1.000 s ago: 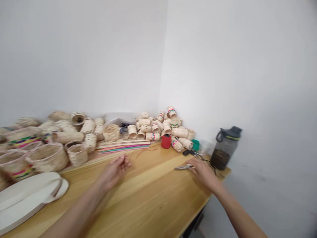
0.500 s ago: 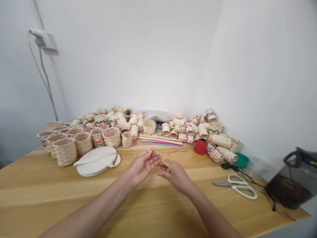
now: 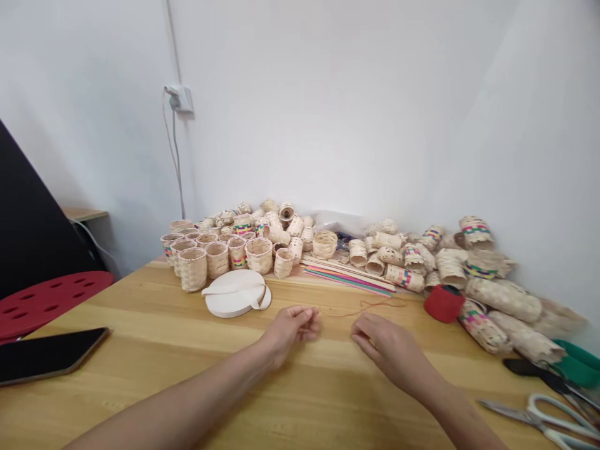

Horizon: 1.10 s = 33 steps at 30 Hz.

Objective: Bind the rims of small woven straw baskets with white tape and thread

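Observation:
My left hand is closed in a pinch just above the table, with a thin orange-red thread running from its fingertips. Loose curls of this thread lie on the wood towards a red spool of thread. To the right, a hand's width away, my right hand has its thumb and fingers pressed together. Whatever it may hold is too small to see. A flat roll of white ribbon lies beyond my left hand.
Small woven baskets stand grouped at the back left, with woven tubes heaped along the wall. Coloured strips lie between. White-handled scissors and a green container are at right. A phone and a red perforated stool are at left.
My hands have moved apart from each other, and the left fingers have curled closed. The view has swung left, bringing the phone and red stool into sight.

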Available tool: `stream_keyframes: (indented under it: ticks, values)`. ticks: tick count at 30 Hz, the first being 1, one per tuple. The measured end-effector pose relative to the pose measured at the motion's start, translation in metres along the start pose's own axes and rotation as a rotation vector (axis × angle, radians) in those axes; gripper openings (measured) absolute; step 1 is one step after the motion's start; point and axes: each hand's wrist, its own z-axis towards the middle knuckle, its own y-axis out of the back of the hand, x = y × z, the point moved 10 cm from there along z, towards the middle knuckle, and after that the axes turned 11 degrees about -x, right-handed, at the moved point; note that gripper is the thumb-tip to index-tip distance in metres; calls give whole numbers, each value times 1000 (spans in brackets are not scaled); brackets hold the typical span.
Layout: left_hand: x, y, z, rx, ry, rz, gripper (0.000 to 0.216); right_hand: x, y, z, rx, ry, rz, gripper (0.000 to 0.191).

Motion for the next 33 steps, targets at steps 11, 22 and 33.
stream_keyframes:
  ticks: [11, 22, 33]
  values:
    - [-58, 27, 4, -227, -455, 153, 24, -11, -1, 11, -34, 5, 209, 16]
    - [-1, -42, 10, 212, -31, -118, 27, -40, -9, 0, -171, -98, 276, 24]
    - [14, -46, 4, 320, 134, -256, 23, -31, -28, -3, -144, -222, 505, 18]
